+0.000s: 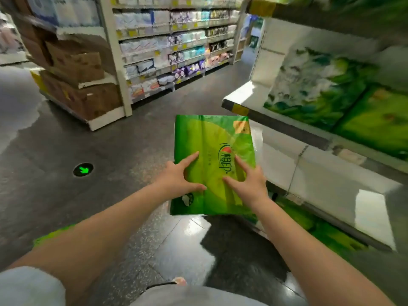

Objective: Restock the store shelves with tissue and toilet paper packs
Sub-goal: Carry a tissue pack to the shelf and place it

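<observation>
Far off to the left of my left hand, cardboard boxes [75, 69] are stacked on the end of a shelving unit, and closer in, a green arrow marker [83, 169] glows on the dark floor, well apart from my fingers. Beyond both hands, across the aisle, the far shelves [176, 47] carry rows of pale packs — too blurred for me to name.

My left hand [178, 176] lies on the face of the green tissue pack [212, 151], fingers spread and straight, thumb stretched along the lower part of the pack. It presses flat rather than curling round anything. The pack sits directly under and ahead of both hands, its long side running away from me, its near edge just behind my wrists. I cannot tell what supports it from below.

My right hand [247, 178] rests beside the left on the same face, fingers splayed and straight, index finger reaching toward the printed logo, thumb pointing toward the left hand. The two thumbs are near each other but apart.

To the right of my right hand, the white shelf [249, 93] juts out just past the pack's far corner, and green packs on the shelf [331, 89] stand further right — blurred by motion.
</observation>
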